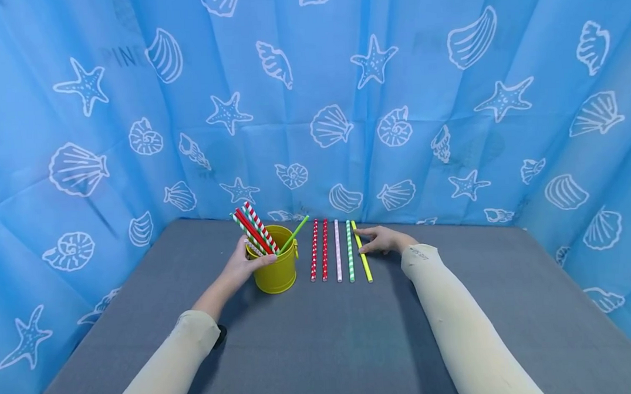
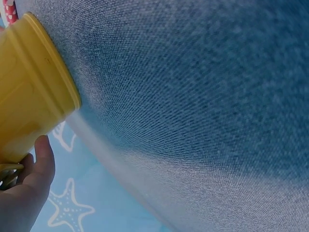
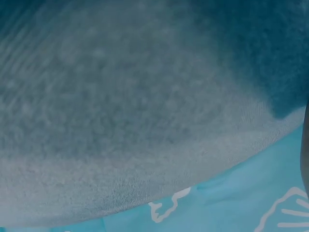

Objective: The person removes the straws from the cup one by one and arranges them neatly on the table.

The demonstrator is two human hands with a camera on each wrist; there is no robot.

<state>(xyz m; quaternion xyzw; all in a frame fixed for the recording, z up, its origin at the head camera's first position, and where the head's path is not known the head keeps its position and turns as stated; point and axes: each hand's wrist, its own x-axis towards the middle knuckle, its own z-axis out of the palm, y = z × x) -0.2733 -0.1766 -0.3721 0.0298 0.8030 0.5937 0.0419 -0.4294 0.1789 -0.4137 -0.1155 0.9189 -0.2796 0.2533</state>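
Note:
My left hand (image 1: 241,264) grips the side of a yellow metal bucket (image 1: 276,276), thumb along its front rim, other fingers partly hidden behind. In the left wrist view, its fingers (image 2: 44,162) lie against the bucket wall (image 2: 34,92) near the handle mount. Several straws stand in the bucket, among them a plain red straw (image 1: 253,229), a red-and-white striped one (image 1: 258,225) and a green one (image 1: 295,233). My right hand (image 1: 385,239) touches a yellow straw (image 1: 364,262) lying on the table, index finger and thumb spread along its upper half.
Left of the yellow straw, a row on the grey table (image 1: 322,349) holds a green-and-white striped straw (image 1: 350,254), a pale pink one (image 1: 338,255) and two red ones with white spots (image 1: 325,255). A blue shell-print curtain (image 1: 302,139) hangs behind and at both sides.

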